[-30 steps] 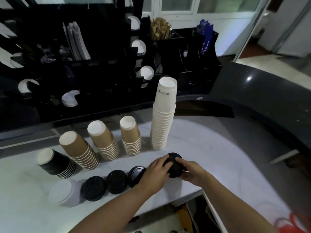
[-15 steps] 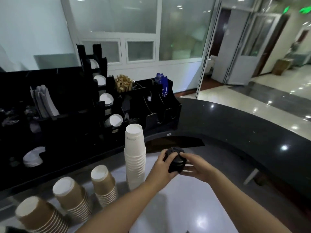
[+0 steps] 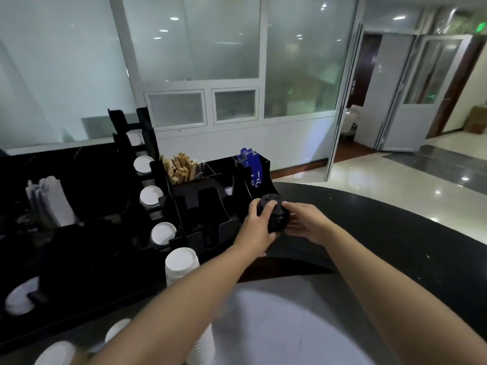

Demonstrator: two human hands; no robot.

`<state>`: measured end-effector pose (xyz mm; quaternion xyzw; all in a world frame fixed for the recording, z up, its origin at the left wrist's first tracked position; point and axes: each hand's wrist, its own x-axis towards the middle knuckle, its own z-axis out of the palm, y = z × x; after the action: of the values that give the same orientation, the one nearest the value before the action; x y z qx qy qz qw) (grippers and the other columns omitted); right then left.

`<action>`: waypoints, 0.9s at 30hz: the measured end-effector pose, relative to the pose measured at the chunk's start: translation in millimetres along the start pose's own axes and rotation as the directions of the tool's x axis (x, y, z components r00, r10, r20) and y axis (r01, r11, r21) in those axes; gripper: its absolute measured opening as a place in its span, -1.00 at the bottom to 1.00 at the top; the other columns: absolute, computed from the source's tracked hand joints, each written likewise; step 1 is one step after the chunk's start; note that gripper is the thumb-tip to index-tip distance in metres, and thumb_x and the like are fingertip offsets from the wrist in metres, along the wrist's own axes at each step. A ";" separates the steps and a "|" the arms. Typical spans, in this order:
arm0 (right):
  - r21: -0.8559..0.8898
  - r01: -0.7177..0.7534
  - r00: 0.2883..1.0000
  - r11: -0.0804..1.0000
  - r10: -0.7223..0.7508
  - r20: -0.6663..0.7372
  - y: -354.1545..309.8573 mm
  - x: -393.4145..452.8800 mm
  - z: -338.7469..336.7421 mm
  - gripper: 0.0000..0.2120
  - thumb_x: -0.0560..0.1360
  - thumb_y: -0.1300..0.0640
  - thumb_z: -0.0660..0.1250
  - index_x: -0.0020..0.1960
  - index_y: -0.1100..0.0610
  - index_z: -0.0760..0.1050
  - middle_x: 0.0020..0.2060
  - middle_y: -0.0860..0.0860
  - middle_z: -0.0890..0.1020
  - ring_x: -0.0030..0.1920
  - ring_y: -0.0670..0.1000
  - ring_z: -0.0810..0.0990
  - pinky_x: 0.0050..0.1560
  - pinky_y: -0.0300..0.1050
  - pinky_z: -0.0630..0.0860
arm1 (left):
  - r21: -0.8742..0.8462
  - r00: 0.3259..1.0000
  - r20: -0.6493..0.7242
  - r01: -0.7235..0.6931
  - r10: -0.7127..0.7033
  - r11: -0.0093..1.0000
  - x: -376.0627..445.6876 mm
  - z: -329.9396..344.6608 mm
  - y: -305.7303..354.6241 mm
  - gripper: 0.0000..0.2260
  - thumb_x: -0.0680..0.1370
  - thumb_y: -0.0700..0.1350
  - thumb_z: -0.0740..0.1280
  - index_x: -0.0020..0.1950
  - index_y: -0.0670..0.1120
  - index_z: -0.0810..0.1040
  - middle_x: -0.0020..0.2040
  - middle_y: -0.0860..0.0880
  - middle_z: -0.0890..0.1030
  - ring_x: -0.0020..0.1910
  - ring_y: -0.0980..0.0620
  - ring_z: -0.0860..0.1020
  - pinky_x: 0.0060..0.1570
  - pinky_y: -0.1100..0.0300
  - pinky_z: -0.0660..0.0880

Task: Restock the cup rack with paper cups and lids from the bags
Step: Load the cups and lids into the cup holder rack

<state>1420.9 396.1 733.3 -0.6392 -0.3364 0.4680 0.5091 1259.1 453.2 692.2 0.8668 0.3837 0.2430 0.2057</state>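
Both hands, left hand (image 3: 259, 223) and right hand (image 3: 305, 222), clasp a short stack of black lids (image 3: 274, 216) by its sides above the cup rack (image 3: 210, 206) at the counter's back edge; likely light, thin, easily splayed.

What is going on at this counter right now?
A person is restocking a black cup rack. Both hands hold a stack of black lids: the left hand grips it from the near side, the right hand steadies the other side. The stack is held in the air beside the rack's right end, not yet in a slot. White cups already sit in the rack's column, and a tall white cup stack stands on the counter.
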 end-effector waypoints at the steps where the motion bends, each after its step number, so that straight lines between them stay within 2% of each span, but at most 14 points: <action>1: -0.039 0.010 1.000 0.999 -0.010 -0.003 -5.9 12.2 -1.2 -0.73 0.58 -0.08 0.36 0.16 0.08 0.63 0.03 0.12 0.72 0.08 0.12 0.68 0.19 0.14 0.59 | 0.011 1.000 -0.015 0.008 -0.008 1.000 12.2 -3.4 -1.6 -0.28 0.50 -0.04 0.51 0.53 0.20 0.17 0.58 0.02 -0.03 0.37 -0.23 0.44 0.34 -0.03 0.47; 5: -0.084 0.045 0.999 0.996 -0.045 -0.009 -25.6 55.8 -1.8 -0.74 0.59 -0.10 0.34 0.12 0.05 0.65 -0.03 0.06 0.71 -0.04 0.05 0.64 0.03 0.00 0.55 | 0.027 0.999 -0.035 0.032 -0.031 0.999 56.9 -13.6 -8.9 -0.26 0.48 -0.06 0.53 0.51 0.20 0.18 0.58 0.01 0.00 0.38 -0.20 0.43 0.38 -0.05 0.44; 9: -0.107 0.095 0.993 0.990 -0.101 -0.054 -34.6 88.2 -3.3 -0.66 0.61 -0.12 0.27 0.10 0.11 0.64 -0.09 0.08 0.68 -0.11 0.03 0.62 -0.08 -0.03 0.49 | 0.048 0.998 -0.058 0.032 -0.029 0.998 95.5 -17.8 -13.9 -0.27 0.45 -0.07 0.54 0.51 0.14 0.23 0.56 -0.08 0.07 0.36 -0.22 0.45 0.39 -0.02 0.43; 11: -0.177 0.143 0.983 0.974 -0.161 -0.091 -31.3 98.2 -5.1 -0.68 0.62 -0.10 0.24 0.03 0.12 0.62 -0.20 0.04 0.63 -0.20 0.01 0.58 -0.13 -0.04 0.48 | 0.051 0.997 -0.061 0.039 -0.036 0.998 108.7 -14.3 -18.8 -0.28 0.44 -0.07 0.54 0.51 0.13 0.25 0.54 -0.10 0.10 0.33 -0.22 0.47 0.39 -0.01 0.43; 12: -0.225 0.180 0.973 0.958 -0.207 -0.099 -28.4 102.1 -6.6 -0.72 0.63 -0.07 0.24 0.08 0.09 0.61 -0.18 -0.01 0.64 -0.20 -0.01 0.60 -0.13 -0.07 0.50 | 0.058 0.998 -0.055 0.042 -0.039 0.997 113.9 -11.8 -21.5 -0.27 0.44 -0.07 0.54 0.51 0.13 0.24 0.54 -0.09 0.11 0.33 -0.22 0.47 0.39 -0.01 0.43; 14: -0.297 0.254 0.955 0.920 -0.288 -0.075 -22.8 108.3 -9.8 -0.72 0.61 -0.02 0.27 0.29 0.01 0.52 -0.04 -0.03 0.67 -0.08 -0.04 0.67 -0.09 -0.11 0.57 | 0.078 0.999 -0.036 0.043 -0.040 0.996 121.8 -6.5 -26.3 -0.27 0.45 -0.07 0.54 0.51 0.14 0.22 0.54 -0.08 0.09 0.33 -0.22 0.46 0.39 -0.02 0.43; 17: -0.329 0.306 0.950 0.894 -0.310 0.043 -21.5 118.7 -15.9 -0.55 0.58 0.09 0.34 0.45 -0.07 0.39 0.11 0.00 0.65 0.03 -0.04 0.68 -0.06 -0.19 0.59 | 0.101 0.998 -0.018 0.061 -0.060 0.993 129.6 1.9 -31.5 -0.27 0.48 -0.07 0.53 0.52 0.16 0.19 0.57 -0.08 0.05 0.35 -0.25 0.44 0.38 -0.04 0.44; 20: -0.411 0.338 0.940 0.847 -0.327 0.099 -22.6 129.2 -21.3 -0.51 0.57 0.08 0.36 0.48 -0.06 0.39 0.20 0.01 0.59 0.08 -0.07 0.64 -0.06 -0.28 0.57 | 0.161 0.995 -0.017 0.102 -0.101 0.982 136.5 9.9 -33.5 -0.28 0.50 -0.01 0.50 0.52 0.19 0.15 0.58 -0.10 0.04 0.35 -0.34 0.41 0.41 -0.12 0.38; 23: -0.483 0.358 0.931 0.799 -0.349 0.112 -18.2 135.0 -23.0 -0.51 0.58 0.06 0.37 0.48 -0.07 0.40 0.25 0.01 0.57 0.16 -0.07 0.59 0.02 -0.29 0.52 | 0.281 0.997 -0.027 0.081 -0.076 0.956 138.4 17.4 -36.5 -0.30 0.54 0.03 0.45 0.55 0.16 0.11 0.59 -0.14 0.04 0.45 -0.30 0.33 0.53 -0.16 0.10; 25: -0.547 0.366 0.925 0.753 -0.358 0.127 -11.2 138.2 -24.7 -0.51 0.58 0.05 0.37 0.48 -0.08 0.39 0.26 0.00 0.57 0.20 -0.08 0.56 0.10 -0.25 0.47 | 0.320 0.998 -0.021 0.055 -0.051 0.946 135.3 23.0 -38.7 -0.32 0.58 0.02 0.40 0.58 0.13 0.09 0.60 -0.17 -0.01 0.53 -0.28 0.20 0.57 -0.15 -0.04; 27: -0.574 0.374 0.920 0.728 -0.369 0.132 -4.5 138.9 -25.8 -0.51 0.58 0.04 0.38 0.48 -0.09 0.39 0.25 -0.01 0.59 0.21 -0.07 0.56 0.13 -0.24 0.43 | 0.377 0.998 -0.035 0.055 -0.045 0.925 132.5 28.5 -41.6 -0.34 0.61 0.03 0.35 0.60 0.13 0.06 0.62 -0.18 -0.04 0.56 -0.29 0.08 0.56 -0.17 -0.02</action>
<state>1492.0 514.5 703.3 -0.6826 -0.5877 0.2320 0.3673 1330.0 575.5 681.8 0.8770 0.4479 0.1704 0.0360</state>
